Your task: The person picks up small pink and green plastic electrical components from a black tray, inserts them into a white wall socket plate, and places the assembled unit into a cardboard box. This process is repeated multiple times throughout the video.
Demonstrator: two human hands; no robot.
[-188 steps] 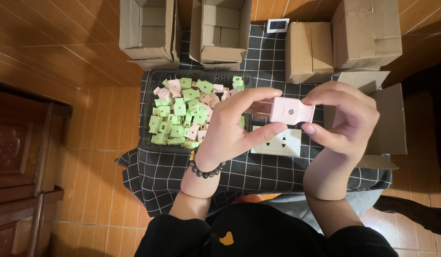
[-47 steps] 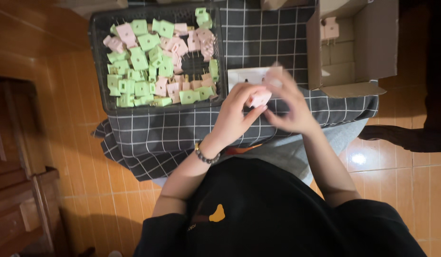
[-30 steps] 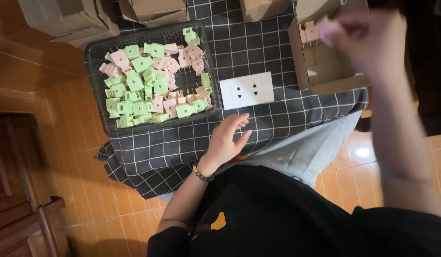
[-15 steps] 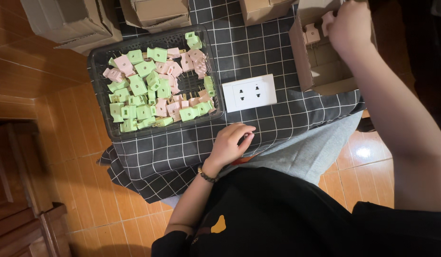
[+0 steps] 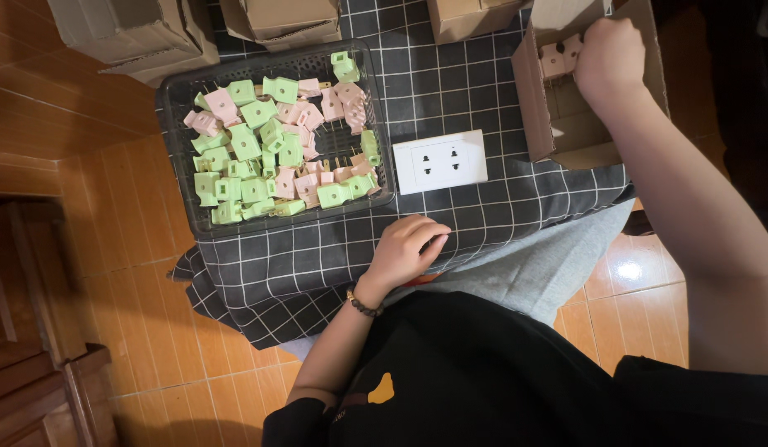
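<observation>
My right hand point(image 5: 609, 56) reaches into an open cardboard box point(image 5: 539, 108) at the upper right, fingers curled next to pink plastic pieces point(image 5: 559, 56) stacked inside; whether it still grips one is hidden. My left hand point(image 5: 407, 248) rests loosely curled on the black checked cloth point(image 5: 317, 265), holding nothing. A black tray point(image 5: 175, 116) full of green and pink plastic pieces point(image 5: 268, 149) lies to the left. A white socket plate point(image 5: 439, 161) sits on the cloth between tray and box.
Several closed cardboard boxes point(image 5: 135, 29) stand along the far edge of the cloth. Orange floor tiles point(image 5: 127, 240) surround the cloth, and dark wooden furniture point(image 5: 28, 331) is at the left. A grey cloth point(image 5: 533, 265) covers my lap.
My hands held a pink piece together, then parted. The right hand carried it up into the open box; the left dropped onto the cloth near my lap.
</observation>
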